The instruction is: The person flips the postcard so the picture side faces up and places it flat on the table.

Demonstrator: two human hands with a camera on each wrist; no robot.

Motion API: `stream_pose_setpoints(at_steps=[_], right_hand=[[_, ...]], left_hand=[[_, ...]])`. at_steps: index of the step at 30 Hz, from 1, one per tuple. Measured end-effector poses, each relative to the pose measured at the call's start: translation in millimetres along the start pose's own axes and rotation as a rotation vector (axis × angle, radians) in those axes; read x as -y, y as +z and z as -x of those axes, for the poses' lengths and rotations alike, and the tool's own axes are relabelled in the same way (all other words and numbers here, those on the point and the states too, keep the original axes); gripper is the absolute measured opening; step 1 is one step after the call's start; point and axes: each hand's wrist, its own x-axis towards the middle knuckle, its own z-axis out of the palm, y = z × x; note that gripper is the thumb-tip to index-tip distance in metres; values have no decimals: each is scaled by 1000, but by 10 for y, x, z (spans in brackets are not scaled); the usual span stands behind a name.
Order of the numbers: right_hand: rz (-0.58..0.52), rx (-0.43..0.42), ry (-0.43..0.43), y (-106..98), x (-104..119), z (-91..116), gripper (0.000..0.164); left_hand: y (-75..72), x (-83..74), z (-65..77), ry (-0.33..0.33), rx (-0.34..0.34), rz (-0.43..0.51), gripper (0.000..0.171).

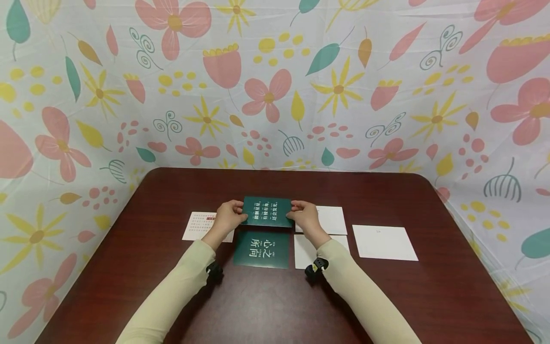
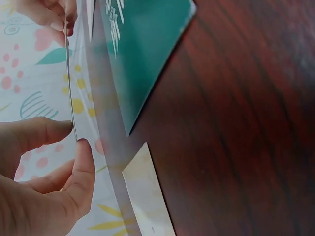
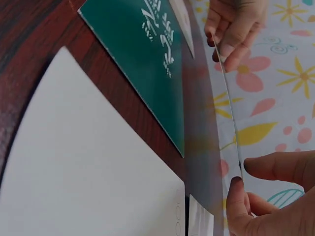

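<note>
A dark green card with white Chinese lettering (image 1: 266, 211) is held by its two short ends, raised over the table. My left hand (image 1: 229, 217) pinches its left end between thumb and fingers; my right hand (image 1: 306, 216) pinches the right end the same way. In both wrist views the card shows edge-on as a thin line between the hands. Just below it in the head view, a second green card (image 1: 262, 250) lies flat, its lettering turned sideways. Under my left wrist lies a white card with red print (image 1: 199, 227), partly covered by the hand.
Near my right hand lie two white cards, an upper one (image 1: 333, 220) and a lower one (image 1: 302, 253) partly hidden by the wrist. Farther right is another white card (image 1: 384, 242). The dark wooden table (image 1: 258, 306) meets a floral cloth (image 1: 266, 138) behind.
</note>
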Motion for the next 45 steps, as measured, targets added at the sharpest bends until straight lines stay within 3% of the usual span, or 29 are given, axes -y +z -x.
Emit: stream_pose_setpoints(at_steps=[9, 17, 31, 45], right_hand=[[156, 42, -3, 101, -23, -28, 55], [313, 48, -51, 151, -77, -68, 61], [502, 29, -143, 192, -40, -81, 64], [559, 29, -174, 229, -88, -142, 63]], left_hand=[[29, 32, -43, 36, 65, -130, 50], [77, 30, -63, 1, 94, -196, 54], [134, 7, -93, 36, 97, -284, 56], [169, -4, -107, 49, 83, -386, 52]])
